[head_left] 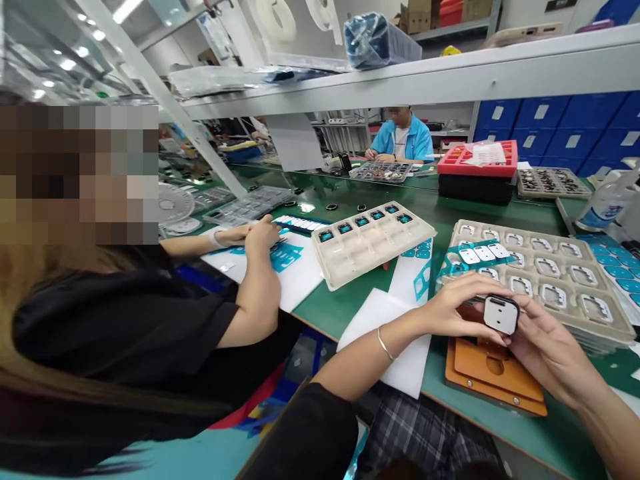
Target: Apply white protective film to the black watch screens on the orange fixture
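A small square part [501, 315], black-rimmed with a white face and small dark holes, is held up between both my hands. My left hand [463, 310] grips its left side, thumb below and fingers above. My right hand [545, 340] has its fingers against the right edge. Beneath them an orange-brown fixture [493, 377] with metal screws rests on the green table. Just behind, a beige tray [590, 257] holds several white-rimmed frames in its pockets, and a teal film strip [455, 259] with white pieces lies over its left side.
A second beige tray [350, 257] with several dark square parts stands tilted to the left. A person in black works close by at the left; another in a blue jacket [417, 139] sits across. Red and black trays [477, 160], a clear bottle [607, 200] and an overhead shelf [450, 70] are further back.
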Motion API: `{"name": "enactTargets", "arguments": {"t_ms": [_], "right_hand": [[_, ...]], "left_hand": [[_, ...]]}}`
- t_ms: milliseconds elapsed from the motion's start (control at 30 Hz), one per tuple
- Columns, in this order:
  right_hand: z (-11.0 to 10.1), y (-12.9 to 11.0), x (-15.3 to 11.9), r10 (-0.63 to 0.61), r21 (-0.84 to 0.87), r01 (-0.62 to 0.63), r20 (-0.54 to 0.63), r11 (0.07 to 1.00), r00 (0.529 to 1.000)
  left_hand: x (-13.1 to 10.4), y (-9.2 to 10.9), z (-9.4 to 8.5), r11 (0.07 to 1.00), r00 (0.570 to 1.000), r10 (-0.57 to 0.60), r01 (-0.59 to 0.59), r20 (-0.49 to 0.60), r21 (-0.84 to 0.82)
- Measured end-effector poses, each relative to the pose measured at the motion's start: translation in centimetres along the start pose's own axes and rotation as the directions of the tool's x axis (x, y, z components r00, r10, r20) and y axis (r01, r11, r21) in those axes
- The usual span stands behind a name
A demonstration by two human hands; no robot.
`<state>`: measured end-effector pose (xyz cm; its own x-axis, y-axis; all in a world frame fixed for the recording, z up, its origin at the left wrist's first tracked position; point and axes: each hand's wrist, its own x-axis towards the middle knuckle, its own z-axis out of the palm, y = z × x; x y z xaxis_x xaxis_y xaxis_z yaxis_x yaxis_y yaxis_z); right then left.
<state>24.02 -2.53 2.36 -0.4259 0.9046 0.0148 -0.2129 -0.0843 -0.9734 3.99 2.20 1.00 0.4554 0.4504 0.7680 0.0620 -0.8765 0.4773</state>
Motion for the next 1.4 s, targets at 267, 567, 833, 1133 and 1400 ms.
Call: {"name": "enactTargets", "arguments": {"t_ms": [267,567,833,1133,1400], "right_hand": [[1.2,0.5,0.3,-0.475,-0.363,0.391,-0.179,0.846,0.862],[2.8,-0.3,-0.7,-0.825,-0.798,0.57,0.18,0.195,0.535],[2.9,0.0,-0.8,-0.777,-0.754,0.487,-0.049,0.441,0.628],[2.9,-0.3,-1.0,-0.596,-0.593,0.387,-0.204,0.706,0.776],[3.3,-0.7,-1.5,-0.73,-0.768,0.407,-0.113,0.495,0.674]], "left_hand": [[0.2,0.4,-0.2,0.985,0.982,0.164,-0.169,-0.097,-0.045],[-0.2,0.5,-0.3,0.988,0.987,0.152,-0.153,-0.047,-0.018],[-0.4,0.6,-0.4,0.982,0.983,0.181,-0.181,-0.009,0.049],[-0.6,0.7,0.2,0.98,0.982,0.19,-0.191,-0.012,-0.05],[-1.2,1.0,0.6,0.989,0.997,0.06,-0.066,-0.043,-0.134]]}}
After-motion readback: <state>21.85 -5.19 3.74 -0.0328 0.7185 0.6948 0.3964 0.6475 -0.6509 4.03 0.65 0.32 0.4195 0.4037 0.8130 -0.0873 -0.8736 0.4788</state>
